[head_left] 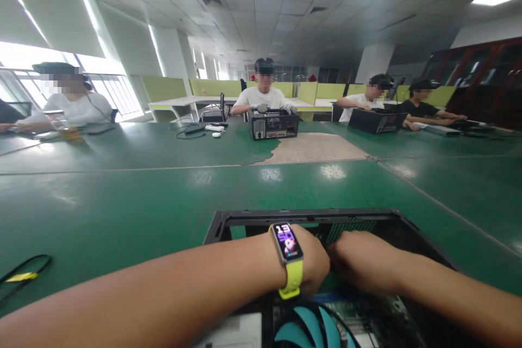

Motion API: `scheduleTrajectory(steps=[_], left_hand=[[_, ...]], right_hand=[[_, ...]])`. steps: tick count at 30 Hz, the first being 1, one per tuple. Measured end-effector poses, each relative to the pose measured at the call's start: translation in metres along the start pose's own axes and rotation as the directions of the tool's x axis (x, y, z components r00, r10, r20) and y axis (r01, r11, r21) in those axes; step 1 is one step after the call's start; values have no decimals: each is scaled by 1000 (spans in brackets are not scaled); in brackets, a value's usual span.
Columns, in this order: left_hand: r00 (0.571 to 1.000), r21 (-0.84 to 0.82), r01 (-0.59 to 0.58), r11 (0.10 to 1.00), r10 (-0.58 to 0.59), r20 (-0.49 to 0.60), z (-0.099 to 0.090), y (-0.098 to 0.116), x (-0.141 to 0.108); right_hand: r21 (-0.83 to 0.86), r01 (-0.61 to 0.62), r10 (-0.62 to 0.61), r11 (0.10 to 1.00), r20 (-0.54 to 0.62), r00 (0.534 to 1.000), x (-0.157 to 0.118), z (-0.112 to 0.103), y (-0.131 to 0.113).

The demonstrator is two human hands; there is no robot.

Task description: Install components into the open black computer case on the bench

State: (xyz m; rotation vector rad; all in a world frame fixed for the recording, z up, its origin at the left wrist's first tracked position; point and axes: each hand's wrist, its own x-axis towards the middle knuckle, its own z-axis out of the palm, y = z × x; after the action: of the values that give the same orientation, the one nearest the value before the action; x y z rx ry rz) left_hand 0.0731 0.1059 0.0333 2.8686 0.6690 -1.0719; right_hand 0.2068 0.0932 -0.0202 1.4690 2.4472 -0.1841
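Observation:
A black computer case lies open in front of me, and both hands reach down into it. My left hand, with a smartwatch on a yellow band at the wrist, is curled inward, its fingertips hidden. Close beside it my right hand is also curled, knuckles up; what its fingers grip, if anything, is out of sight. Below the hands sit a cooling fan with teal blades and a green circuit board, partly covered. A pale metal box is at the lower left, under my left forearm.
The green table has a bare, torn patch. A black cable lies at the left. Across the table a person wearing gloves works at another computer case. Other people sit left and right, one by a dark case.

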Motion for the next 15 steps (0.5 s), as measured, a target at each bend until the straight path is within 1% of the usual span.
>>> scheduleTrajectory(steps=[2, 3, 4, 6, 9, 12, 14, 15], left_hand=[[999, -8, -50, 999, 50, 11, 2, 0, 12], [998, -9, -69, 998, 69, 10, 4, -1, 17], [997, -6, -76, 997, 76, 6, 7, -1, 23], [998, 8, -56, 998, 55, 9, 15, -1, 34], [999, 7, -33, 999, 33, 33, 27, 0, 48], [998, -14, -30, 999, 31, 60, 35, -1, 56], [998, -20, -24, 1000, 25, 64, 40, -4, 59], [998, -24, -24, 999, 26, 56, 42, -5, 61]], right_hand=[[-95, -4, 0, 995, -43, 999, -1, 4, 0], [-113, 5, -12, 994, -64, 998, -2, 4, 0], [-106, 19, -28, 994, -78, 997, -3, 4, 0], [-49, 32, -36, 998, -89, 995, -4, 4, -1], [26, -24, 25, 999, -61, 998, -1, 3, -2], [-30, -103, 103, 994, -10, 995, -4, -7, -3], [-30, -112, 112, 993, -1, 994, -19, -20, -8], [28, -97, 97, 995, -13, 995, -32, -27, -12]])
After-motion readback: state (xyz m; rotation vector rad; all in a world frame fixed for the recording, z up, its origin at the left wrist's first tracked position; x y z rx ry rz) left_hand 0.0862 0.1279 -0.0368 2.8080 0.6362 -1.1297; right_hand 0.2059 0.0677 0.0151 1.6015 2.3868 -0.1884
